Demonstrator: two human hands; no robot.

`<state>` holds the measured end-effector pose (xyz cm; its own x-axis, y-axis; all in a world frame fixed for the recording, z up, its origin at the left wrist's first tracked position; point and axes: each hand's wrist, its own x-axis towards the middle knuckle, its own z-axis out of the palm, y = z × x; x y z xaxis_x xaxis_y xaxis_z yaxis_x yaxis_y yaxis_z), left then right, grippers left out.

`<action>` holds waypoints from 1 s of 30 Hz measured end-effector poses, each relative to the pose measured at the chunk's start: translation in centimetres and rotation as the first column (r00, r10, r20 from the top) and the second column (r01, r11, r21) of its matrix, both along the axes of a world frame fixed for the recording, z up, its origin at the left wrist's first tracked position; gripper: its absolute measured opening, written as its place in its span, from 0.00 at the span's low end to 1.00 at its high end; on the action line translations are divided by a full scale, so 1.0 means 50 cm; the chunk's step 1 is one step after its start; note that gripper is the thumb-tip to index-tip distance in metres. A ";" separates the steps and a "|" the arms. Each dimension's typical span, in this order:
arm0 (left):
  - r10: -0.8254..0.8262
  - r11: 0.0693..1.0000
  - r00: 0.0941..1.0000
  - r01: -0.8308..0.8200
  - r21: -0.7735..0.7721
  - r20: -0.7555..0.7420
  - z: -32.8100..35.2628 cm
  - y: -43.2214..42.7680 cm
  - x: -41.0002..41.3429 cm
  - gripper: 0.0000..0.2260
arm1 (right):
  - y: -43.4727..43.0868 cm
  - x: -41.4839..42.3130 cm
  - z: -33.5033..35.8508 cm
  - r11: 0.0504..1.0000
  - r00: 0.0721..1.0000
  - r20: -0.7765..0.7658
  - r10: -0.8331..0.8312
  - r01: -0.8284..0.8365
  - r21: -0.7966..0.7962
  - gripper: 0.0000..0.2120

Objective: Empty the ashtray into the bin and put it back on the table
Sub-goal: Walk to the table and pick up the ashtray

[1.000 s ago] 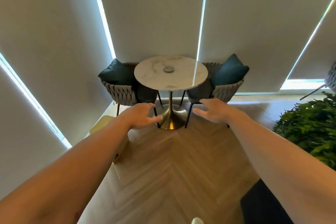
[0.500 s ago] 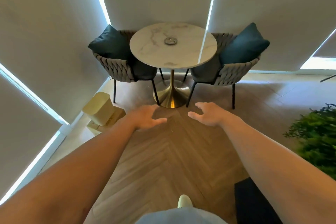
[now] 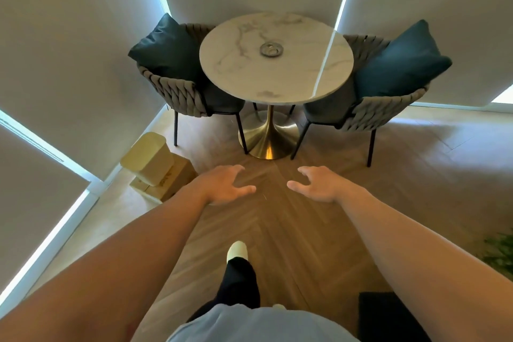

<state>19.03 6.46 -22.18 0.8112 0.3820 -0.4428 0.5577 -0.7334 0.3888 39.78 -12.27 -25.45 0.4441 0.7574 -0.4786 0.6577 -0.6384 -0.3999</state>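
A small round metal ashtray [image 3: 270, 50] sits near the middle of a round white marble table [image 3: 291, 83] with a brass foot. A pale yellow bin [image 3: 148, 157] with a closed lid stands on the floor to the left, by the wall, next to a wooden box. My left hand [image 3: 224, 184] and my right hand [image 3: 319, 183] are stretched out in front of me over the floor, well short of the table. Both are empty with fingers spread.
Two woven grey chairs with dark teal cushions [image 3: 166, 47] [image 3: 399, 61] flank the table. Blinds close off the walls behind. A green plant [image 3: 499, 253] is at the right edge and a dark mat [image 3: 388, 314] lies near my feet. My foot [image 3: 237, 250] steps on wooden floor.
I have walked closer to the table, which now looks larger and lower in view. The bin has come fully into view on the left. Both hands stay open and empty.
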 end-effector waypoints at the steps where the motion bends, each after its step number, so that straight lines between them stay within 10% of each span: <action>1: -0.006 1.000 1.000 0.006 -0.002 -0.004 -0.008 0.021 0.015 0.36 | 0.021 0.014 -0.009 1.000 1.000 -0.001 -0.002 0.002 -0.001 0.43; 30: -0.066 0.991 0.997 0.061 -0.116 -0.037 -0.116 0.609 0.516 0.36 | 0.581 0.461 -0.088 0.998 0.993 -0.113 -0.040 0.034 -0.053 0.37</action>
